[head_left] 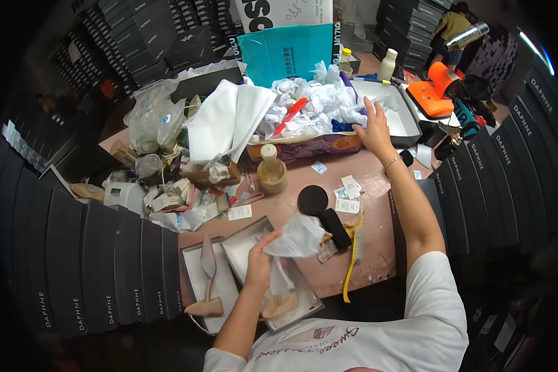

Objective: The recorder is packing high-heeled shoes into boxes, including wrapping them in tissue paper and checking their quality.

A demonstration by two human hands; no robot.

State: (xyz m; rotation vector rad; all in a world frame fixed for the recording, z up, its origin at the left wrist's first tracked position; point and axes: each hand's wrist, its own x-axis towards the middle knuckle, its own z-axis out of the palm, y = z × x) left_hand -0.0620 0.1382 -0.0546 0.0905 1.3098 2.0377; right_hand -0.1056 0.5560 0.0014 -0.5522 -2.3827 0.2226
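Observation:
My left hand grips a thin white sheet, tissue paper or film, blurred at its edges. Below it lies an open grey shoebox with a beige heeled shoe at its near end; a second beige shoe sits in the box part beside it, partly under my left forearm. My right hand is stretched out with fingers apart at the right end of a carton heaped with crumpled white paper. No held thing shows in it.
Stacks of dark shoeboxes wall in both sides. On the table are a round black lid-like disc, a yellow-handled brush, paper tags and a bottle in a pot. An orange device stands at the back right. A person is behind.

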